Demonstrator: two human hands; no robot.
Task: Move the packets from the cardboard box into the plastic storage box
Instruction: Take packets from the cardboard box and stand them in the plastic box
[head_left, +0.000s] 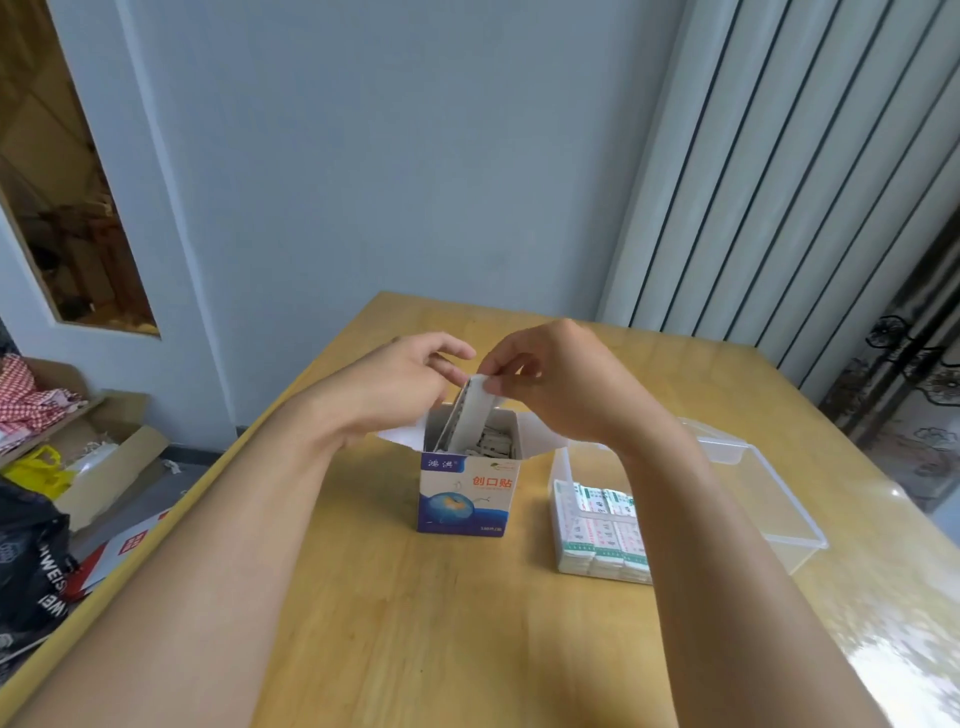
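left hand (400, 384) and right hand (545, 384) both pinch a packet stack (470, 415) half out of the carton (467, 493) | risk: loose stack fans, spills on bench (415, 623) before reaching the tub (779, 499)

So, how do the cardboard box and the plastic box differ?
The cardboard box is opaque, printed blue and white; the plastic box is clear. The cardboard box stands tall, while the plastic box is low and wide. Packets stand upright in the cardboard box and lie flat in the plastic box. Both are open and on the table.
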